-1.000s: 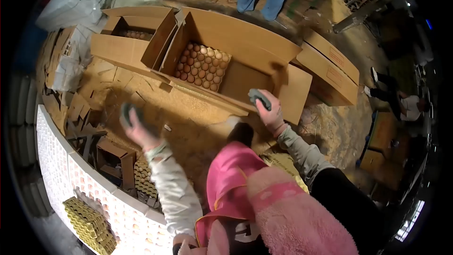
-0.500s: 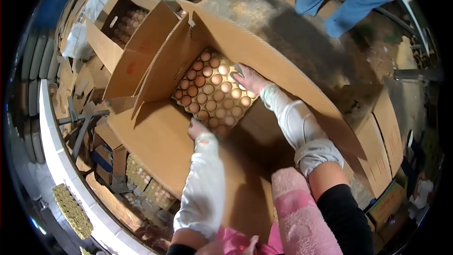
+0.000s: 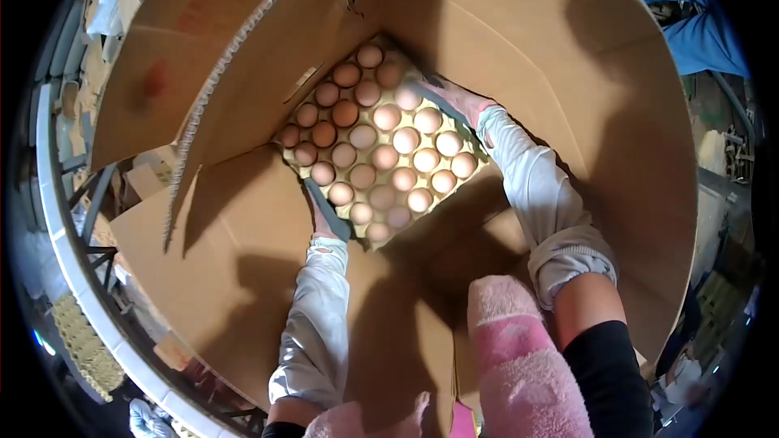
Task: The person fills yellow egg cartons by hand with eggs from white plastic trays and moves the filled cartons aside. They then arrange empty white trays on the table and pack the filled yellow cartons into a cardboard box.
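A tray (image 3: 383,177) of brown eggs (image 3: 363,137) sits low inside a large cardboard box (image 3: 243,227), close to its far corner. My left hand (image 3: 323,212) grips the tray's near-left edge, its dark-tipped fingers lying along the side. On the opposite edge, my right hand (image 3: 456,102) holds the tray with the fingers pressed against its rim. Both forearms reach down into the box in light sleeves. How far the fingers go under the tray is hidden.
The box's flaps (image 3: 203,73) rise on the left, one with a ragged edge. A white-topped rail (image 3: 69,255) curves along the left, with stacked egg trays (image 3: 85,345) beyond it. A person's blue trousers (image 3: 690,8) show at upper right.
My view has moved closer over the box, so the tray looks larger. Both hands are still at opposite edges of the tray, which appears deeper in the corner.
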A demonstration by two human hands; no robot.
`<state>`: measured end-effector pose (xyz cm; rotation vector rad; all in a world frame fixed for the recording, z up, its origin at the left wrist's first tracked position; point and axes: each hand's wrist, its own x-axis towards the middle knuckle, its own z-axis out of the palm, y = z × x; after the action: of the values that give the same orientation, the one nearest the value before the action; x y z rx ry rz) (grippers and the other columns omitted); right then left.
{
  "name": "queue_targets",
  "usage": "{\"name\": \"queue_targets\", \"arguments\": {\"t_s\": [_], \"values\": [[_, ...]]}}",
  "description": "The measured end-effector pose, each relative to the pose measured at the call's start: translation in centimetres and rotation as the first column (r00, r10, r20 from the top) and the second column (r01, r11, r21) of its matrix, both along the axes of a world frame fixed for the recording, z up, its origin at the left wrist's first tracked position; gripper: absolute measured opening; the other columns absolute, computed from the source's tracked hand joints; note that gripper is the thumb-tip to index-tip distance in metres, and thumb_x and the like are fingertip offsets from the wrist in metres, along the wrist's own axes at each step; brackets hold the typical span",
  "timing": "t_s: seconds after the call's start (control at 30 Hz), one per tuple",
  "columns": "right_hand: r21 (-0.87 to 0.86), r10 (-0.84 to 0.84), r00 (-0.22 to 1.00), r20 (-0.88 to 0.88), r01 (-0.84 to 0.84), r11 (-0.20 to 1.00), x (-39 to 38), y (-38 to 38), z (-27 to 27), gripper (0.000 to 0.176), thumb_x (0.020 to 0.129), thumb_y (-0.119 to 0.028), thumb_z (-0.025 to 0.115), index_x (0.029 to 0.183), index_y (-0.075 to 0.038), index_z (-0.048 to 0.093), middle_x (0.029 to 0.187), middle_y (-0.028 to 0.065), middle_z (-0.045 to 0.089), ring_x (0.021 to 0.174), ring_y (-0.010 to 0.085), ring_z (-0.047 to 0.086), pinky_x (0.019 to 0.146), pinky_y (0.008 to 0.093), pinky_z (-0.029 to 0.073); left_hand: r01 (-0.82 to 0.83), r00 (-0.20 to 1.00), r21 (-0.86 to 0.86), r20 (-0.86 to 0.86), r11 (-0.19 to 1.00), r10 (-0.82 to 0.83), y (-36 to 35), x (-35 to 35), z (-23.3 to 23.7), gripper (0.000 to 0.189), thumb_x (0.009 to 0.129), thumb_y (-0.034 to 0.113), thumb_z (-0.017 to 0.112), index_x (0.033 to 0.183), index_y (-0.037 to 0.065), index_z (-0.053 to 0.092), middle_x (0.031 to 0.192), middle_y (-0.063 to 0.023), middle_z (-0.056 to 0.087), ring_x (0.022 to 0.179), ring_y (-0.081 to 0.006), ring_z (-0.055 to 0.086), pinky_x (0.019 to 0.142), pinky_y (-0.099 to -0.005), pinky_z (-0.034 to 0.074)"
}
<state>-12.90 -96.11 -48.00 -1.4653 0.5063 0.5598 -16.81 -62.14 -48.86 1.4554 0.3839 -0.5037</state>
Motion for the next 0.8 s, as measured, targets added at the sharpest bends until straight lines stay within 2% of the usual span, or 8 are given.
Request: {"name": "queue_targets", "arguments": {"t_s": [0.03, 0.2, 0.27, 0.47, 0.57, 0.67, 0.73, 0.8], "values": [[-0.021, 0.022, 0.999, 0.045, -0.021, 1.000, 0.3, -0.1, -0.1, 0.075, 0.094, -0.058, 0.041, 0.148, -0.008, 0.029, 0.151, 0.0095, 0.034, 0.136, 0.0234, 0.034, 0.114, 0.0331, 0.024, -0.092, 0.987, -0.309, -0.156, 0.947, 0.045, 0.7, 0.5, -1.3, 0.045, 0.103, 0.029, 0.037, 0.143, 0.011, 0.028, 0.140, -0.0076, 0.042, 0.123, -0.0213, 0.047, 0.100, -0.0381, 0.046], [0.037, -0.053, 0.995, 0.086, 0.050, 0.998, -1.3, 2.0, 1.0, 0.070, 0.095, -0.047, 0.051, 0.147, -0.006, 0.030, 0.147, 0.0116, 0.039, 0.132, 0.0217, 0.040, 0.111, 0.0325, 0.029, 0.268, 0.932, 0.123, 0.219, 0.956, -0.290, 3.8, -0.1, -5.5, 0.060, 0.098, 0.038, 0.048, 0.146, 0.010, 0.026, 0.144, -0.0100, 0.038, 0.127, -0.0240, 0.043, 0.107, -0.0408, 0.039], [-0.111, -0.075, 0.984, 0.164, 0.094, 0.989, -3.1, 2.9, 2.3, 0.071, 0.095, -0.046, 0.052, 0.147, -0.005, 0.030, 0.146, 0.0121, 0.040, 0.132, 0.0218, 0.040, 0.111, 0.0327, 0.030, -0.204, 0.931, -0.484, -0.364, 0.851, 0.016, 2.4, 1.1, -4.7, 0.059, 0.098, 0.050, 0.041, 0.144, 0.014, 0.034, 0.141, -0.0068, 0.044, 0.127, -0.0235, 0.044, 0.107, -0.0412, 0.039], [-0.147, -0.210, 0.963, 0.169, 0.236, 0.961, -8.2, 5.9, 8.2, 0.072, 0.093, -0.043, 0.057, 0.147, -0.003, 0.029, 0.144, 0.0135, 0.042, 0.131, 0.0221, 0.040, 0.110, 0.0334, 0.032, -0.172, 0.979, -0.510, -0.181, 0.843, 0.090, 1.4, -5.0, 4.9, 0.036, 0.103, 0.035, 0.032, 0.129, 0.014, 0.046, 0.119, 0.0008, 0.054, 0.106, -0.0130, 0.053, 0.090, -0.0276, 0.048], [0.148, -0.239, 0.965, -0.105, 0.252, 0.956, -10.7, 7.0, 19.0, 0.087, 0.083, -0.042, 0.072, 0.147, -0.001, 0.028, 0.148, 0.0174, 0.036, 0.134, 0.0255, 0.038, 0.112, 0.0346, 0.030, -0.344, 0.915, -0.837, -0.401, 0.426, -0.048, 4.8, -10.9, 8.1, 0.039, 0.102, 0.034, 0.036, 0.132, 0.010, 0.044, 0.125, -0.0030, 0.053, 0.112, -0.0154, 0.053, 0.093, -0.0340, 0.048], [0.376, -0.283, 0.944, -0.168, 0.327, 0.867, -14.7, 8.4, 28.7, 0.075, 0.090, -0.033, 0.067, 0.145, 0.001, 0.029, 0.137, 0.0129, 0.050, 0.123, 0.0198, 0.049, 0.105, 0.0316, 0.038, -0.008, 0.982, -0.124, 0.188, 0.992, 0.031, 2.1, -14.7, 23.6, 0.047, 0.101, 0.039, 0.039, 0.136, 0.008, 0.042, 0.133, -0.0077, 0.052, 0.120, -0.0221, 0.050, 0.102, -0.0381, 0.043], [0.346, -0.208, 0.971, -0.115, 0.236, 0.908, -16.1, 10.4, 32.9, 0.073, 0.091, -0.033, 0.065, 0.145, 0.001, 0.030, 0.137, 0.0128, 0.050, 0.123, 0.0200, 0.049, 0.105, 0.0321, 0.039, -0.509, 0.833, -0.692, -0.545, 0.511, 0.092, 2.1, -15.8, 33.3, 0.051, 0.098, 0.044, 0.043, 0.134, 0.007, 0.045, 0.129, -0.0090, 0.054, 0.119, -0.0233, 0.051, 0.103, -0.0388, 0.042], [0.279, -0.119, 0.992, -0.043, 0.127, 0.952, -17.4, 13.6, 35.1, 0.072, 0.092, -0.033, 0.064, 0.145, 0.001, 0.030, 0.137, 0.0127, 0.049, 0.123, 0.0203, 0.049, 0.105, 0.0326, 0.039, -0.560, 0.776, -0.425, -0.570, 0.711, 0.271, 3.2, -21.9, 32.9, 0.044, 0.097, 0.043, 0.046, 0.123, 0.009, 0.055, 0.117, -0.0084, 0.061, 0.109, -0.0229, 0.056, 0.096, -0.0389, 0.046]]}}
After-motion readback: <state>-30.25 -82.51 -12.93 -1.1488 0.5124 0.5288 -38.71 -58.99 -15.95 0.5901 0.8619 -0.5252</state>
